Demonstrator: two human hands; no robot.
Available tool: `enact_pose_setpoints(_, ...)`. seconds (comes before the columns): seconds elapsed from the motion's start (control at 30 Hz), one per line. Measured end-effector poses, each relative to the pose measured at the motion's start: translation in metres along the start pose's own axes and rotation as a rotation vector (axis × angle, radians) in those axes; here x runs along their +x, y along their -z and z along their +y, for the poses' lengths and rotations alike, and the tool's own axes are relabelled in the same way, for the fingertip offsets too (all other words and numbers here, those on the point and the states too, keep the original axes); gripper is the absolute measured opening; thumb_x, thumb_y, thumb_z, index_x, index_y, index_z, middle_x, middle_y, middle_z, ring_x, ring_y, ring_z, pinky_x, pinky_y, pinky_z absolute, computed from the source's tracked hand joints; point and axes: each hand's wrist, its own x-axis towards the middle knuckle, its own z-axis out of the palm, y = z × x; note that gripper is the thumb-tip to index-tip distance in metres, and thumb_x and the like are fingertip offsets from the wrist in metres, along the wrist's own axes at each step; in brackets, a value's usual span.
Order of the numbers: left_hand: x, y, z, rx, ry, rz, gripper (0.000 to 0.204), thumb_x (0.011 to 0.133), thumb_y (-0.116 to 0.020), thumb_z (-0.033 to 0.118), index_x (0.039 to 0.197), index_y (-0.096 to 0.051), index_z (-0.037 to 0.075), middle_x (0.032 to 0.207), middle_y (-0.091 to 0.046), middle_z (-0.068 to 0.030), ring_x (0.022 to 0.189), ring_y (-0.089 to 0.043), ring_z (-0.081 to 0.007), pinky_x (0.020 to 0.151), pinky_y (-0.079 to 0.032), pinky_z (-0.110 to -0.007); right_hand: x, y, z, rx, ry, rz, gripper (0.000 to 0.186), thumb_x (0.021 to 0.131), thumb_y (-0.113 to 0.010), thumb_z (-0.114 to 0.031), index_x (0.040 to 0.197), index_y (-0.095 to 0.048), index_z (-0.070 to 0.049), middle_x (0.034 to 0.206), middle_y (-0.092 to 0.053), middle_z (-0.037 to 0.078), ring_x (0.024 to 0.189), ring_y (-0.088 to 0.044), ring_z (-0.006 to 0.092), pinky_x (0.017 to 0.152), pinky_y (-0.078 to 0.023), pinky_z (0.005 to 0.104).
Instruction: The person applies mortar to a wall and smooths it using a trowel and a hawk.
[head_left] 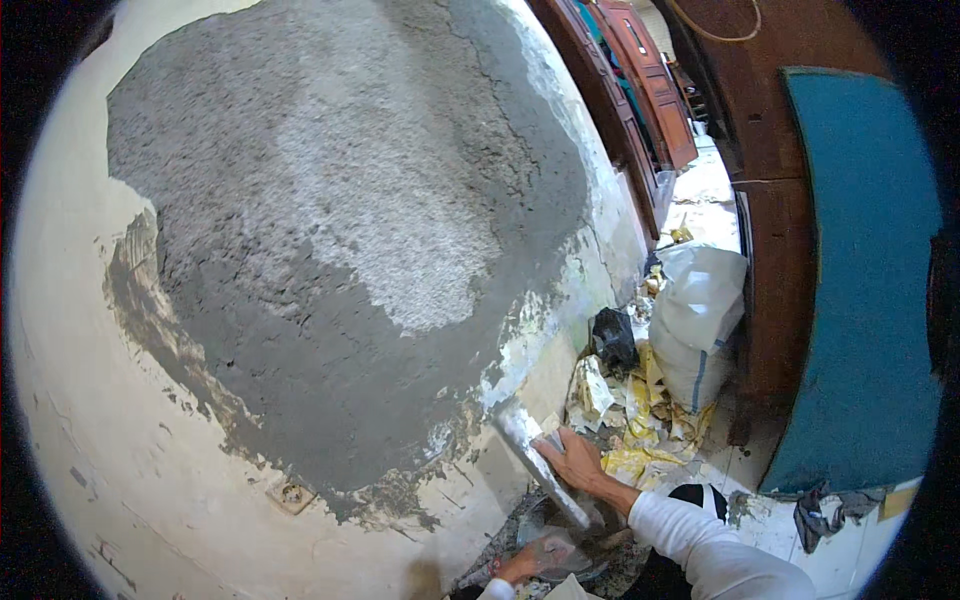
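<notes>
My right hand [572,458] is closed around the back of a long, flat plastering trowel [520,432]. The trowel's blade slants beside the lower part of the wall, its upper end close to the wall face. Below it, near the floor, my left hand [545,556] is smeared by motion, so its fingers cannot be read. Grey material lies around that hand, and a dark rounded shape beside it is too blurred to name. In front of me the wall carries a broad patch of grey plaster [330,370], darker around a pale, rough middle.
Cream paint [90,400] surrounds the patch, peeling at the edges. A small wall box [291,496] sits low down. To the right stand a white sack [700,320], a black plastic bag [614,338] and crumpled yellow-white scraps [640,420]. Farther right is a blue-green panel [865,280]; wooden doors [650,80] stand behind.
</notes>
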Motion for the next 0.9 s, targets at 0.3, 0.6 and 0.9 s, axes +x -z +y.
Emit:
enact_pose_setpoints(0.3, -0.004, -0.047, 0.096, -0.72, 0.374, 0.483, 0.07, 0.104, -0.063, 0.044, 0.157, -0.035, 0.007, 0.145, -0.054, -0.0145, 0.131, -0.057, -0.0288, 0.106, -0.046, -0.045, 0.016, -0.011, 0.011, 1.21, -0.469, -0.08, 0.033, 0.103, -0.066, -0.037, 0.123, -0.068, -0.01, 0.106, -0.072, 0.004, 0.083, -0.068, 0.0183, 0.066, -0.057, 0.0335)
enact_pose_setpoints(0.6, 0.031, -0.015, 0.147, -0.909, -0.096, 1.174, 0.068, 0.109, -0.05, 0.045, 0.158, -0.027, 0.005, 0.159, -0.039, -0.0169, 0.145, -0.042, -0.0343, 0.118, -0.033, -0.052, -0.023, -0.057, 0.018, 1.198, -0.439, -0.146, 0.051, 0.094, -0.074, -0.05, 0.112, -0.07, -0.003, 0.1, -0.069, 0.002, 0.097, -0.065, 0.0167, 0.085, -0.051, 0.0352)
enact_pose_setpoints(0.9, -0.003, 0.003, 0.145, -1.21, -0.407, 1.244, 0.082, 0.101, -0.06, 0.055, 0.158, -0.027, 0.006, 0.156, -0.038, -0.0179, 0.146, -0.037, -0.0337, 0.125, -0.026, -0.046, -0.063, -0.018, -0.017, 0.922, -0.15, -0.472, 0.057, 0.093, -0.076, -0.046, 0.129, -0.066, -0.003, 0.119, -0.069, 0.008, 0.111, -0.062, 0.0183, 0.098, -0.049, 0.035)
